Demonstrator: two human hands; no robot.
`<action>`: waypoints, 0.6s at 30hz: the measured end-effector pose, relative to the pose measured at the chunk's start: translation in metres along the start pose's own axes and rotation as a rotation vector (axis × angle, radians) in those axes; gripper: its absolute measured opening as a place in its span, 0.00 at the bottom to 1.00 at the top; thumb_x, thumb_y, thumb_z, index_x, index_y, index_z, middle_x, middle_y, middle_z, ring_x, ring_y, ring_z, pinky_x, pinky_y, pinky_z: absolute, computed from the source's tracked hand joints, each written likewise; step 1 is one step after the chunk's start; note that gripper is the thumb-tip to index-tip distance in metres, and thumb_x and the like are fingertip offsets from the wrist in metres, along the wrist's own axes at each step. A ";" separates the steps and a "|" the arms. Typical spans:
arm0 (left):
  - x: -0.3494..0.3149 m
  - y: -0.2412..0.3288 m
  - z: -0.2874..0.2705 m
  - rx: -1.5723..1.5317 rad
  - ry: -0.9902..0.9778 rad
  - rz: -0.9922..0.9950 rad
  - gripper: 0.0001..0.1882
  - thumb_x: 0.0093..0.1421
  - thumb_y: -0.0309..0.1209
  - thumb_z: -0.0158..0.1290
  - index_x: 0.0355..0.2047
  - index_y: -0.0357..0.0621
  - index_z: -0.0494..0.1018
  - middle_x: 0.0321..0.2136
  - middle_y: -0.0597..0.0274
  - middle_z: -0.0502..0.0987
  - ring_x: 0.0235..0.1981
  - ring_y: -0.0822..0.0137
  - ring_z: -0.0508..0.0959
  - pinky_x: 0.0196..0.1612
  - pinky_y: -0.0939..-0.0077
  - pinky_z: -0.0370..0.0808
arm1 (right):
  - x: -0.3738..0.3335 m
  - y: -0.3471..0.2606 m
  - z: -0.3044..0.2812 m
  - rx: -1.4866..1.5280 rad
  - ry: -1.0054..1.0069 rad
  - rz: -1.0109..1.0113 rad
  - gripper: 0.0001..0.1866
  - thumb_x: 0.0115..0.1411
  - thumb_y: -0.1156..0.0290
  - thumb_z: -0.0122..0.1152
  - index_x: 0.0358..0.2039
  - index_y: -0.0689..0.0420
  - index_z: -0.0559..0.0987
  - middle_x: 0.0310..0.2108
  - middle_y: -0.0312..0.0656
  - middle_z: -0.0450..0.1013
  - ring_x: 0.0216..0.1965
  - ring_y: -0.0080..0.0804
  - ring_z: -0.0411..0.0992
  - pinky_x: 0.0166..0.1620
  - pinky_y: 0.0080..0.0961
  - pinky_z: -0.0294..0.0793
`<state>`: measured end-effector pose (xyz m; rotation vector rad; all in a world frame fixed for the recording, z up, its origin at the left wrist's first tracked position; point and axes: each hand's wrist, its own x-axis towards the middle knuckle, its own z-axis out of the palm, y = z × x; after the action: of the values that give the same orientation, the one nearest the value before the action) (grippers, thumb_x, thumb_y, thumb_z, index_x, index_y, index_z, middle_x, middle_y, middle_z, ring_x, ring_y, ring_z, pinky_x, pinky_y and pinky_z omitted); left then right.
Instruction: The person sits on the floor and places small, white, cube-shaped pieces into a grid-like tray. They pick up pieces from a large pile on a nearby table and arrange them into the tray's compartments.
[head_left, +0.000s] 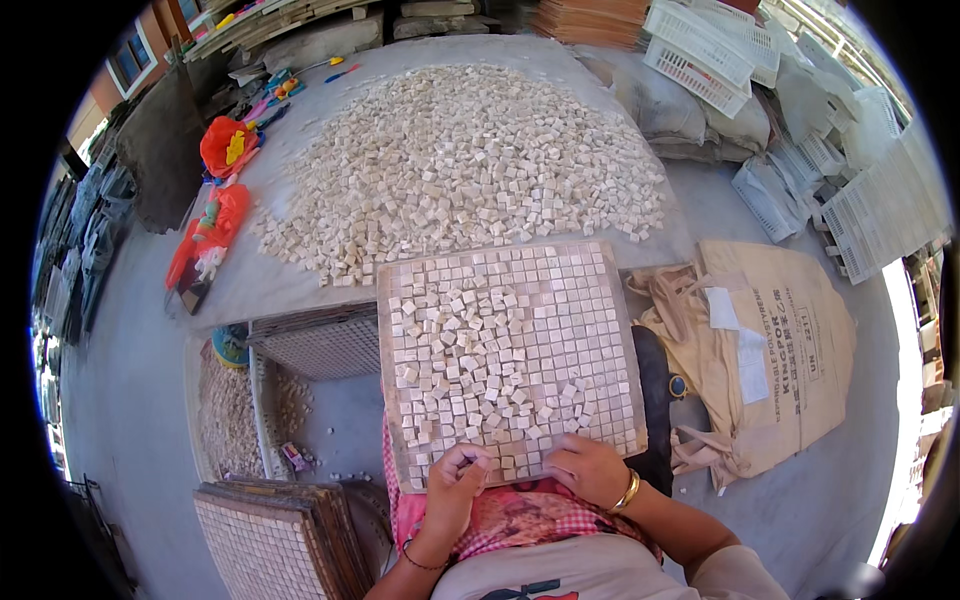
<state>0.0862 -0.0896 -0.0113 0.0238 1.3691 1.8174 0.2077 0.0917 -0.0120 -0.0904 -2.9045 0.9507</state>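
Observation:
A square grid board (515, 258) lies across my lap, tilted slightly. Small cream stone tiles (575, 300) sit in neat rows in its grid on the right side and along the edges. Loose tiles (465, 340) are scattered over its left and middle part. My left hand (456, 484) is at the board's near edge, thumb and fingers pinched together; whatever they hold is too small to make out. My right hand (590, 470), with a gold bracelet, rests at the near edge to the right. Its fingers curl down against the tiles, and their tips are partly hidden.
A big heap of loose tiles (470, 160) covers the table (240, 285) ahead. Stacked grid boards (260, 540) stand at lower left, near a bin of small stones (232, 420). Right of me lie a tan sack (800, 340) and white plastic crates (700, 55). Red bags (215, 225) lie left.

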 end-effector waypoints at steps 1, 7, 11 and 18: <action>-0.001 0.000 -0.003 0.060 0.008 0.017 0.02 0.58 0.23 0.49 0.30 0.39 0.71 0.21 0.69 0.70 0.18 0.82 0.61 0.21 0.88 0.57 | 0.002 -0.002 0.000 0.002 -0.006 -0.026 0.07 0.48 0.68 0.62 0.27 0.53 0.74 0.27 0.37 0.67 0.26 0.36 0.70 0.28 0.29 0.72; -0.006 -0.005 -0.013 0.499 0.011 0.159 0.01 0.55 0.22 0.53 0.29 0.37 0.73 0.21 0.68 0.71 0.22 0.79 0.66 0.26 0.85 0.64 | 0.017 -0.013 0.010 -0.019 -0.046 -0.087 0.11 0.48 0.64 0.63 0.30 0.53 0.73 0.27 0.38 0.67 0.28 0.36 0.70 0.29 0.29 0.72; -0.005 -0.001 -0.009 0.895 -0.029 0.320 0.05 0.50 0.22 0.55 0.29 0.40 0.73 0.23 0.58 0.74 0.22 0.67 0.72 0.25 0.76 0.69 | 0.020 -0.015 0.012 -0.046 -0.076 -0.065 0.11 0.50 0.64 0.60 0.31 0.56 0.72 0.27 0.41 0.66 0.29 0.40 0.69 0.31 0.33 0.71; 0.006 -0.011 0.000 1.245 -0.067 0.661 0.05 0.47 0.25 0.55 0.26 0.42 0.73 0.22 0.55 0.71 0.25 0.52 0.73 0.25 0.63 0.70 | 0.012 0.002 -0.002 0.233 -0.088 -0.023 0.10 0.57 0.66 0.56 0.33 0.60 0.73 0.30 0.43 0.70 0.27 0.35 0.71 0.29 0.27 0.71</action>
<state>0.0884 -0.0855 -0.0227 1.2792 2.3936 1.0766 0.1956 0.0961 -0.0109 0.0008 -2.8390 1.3109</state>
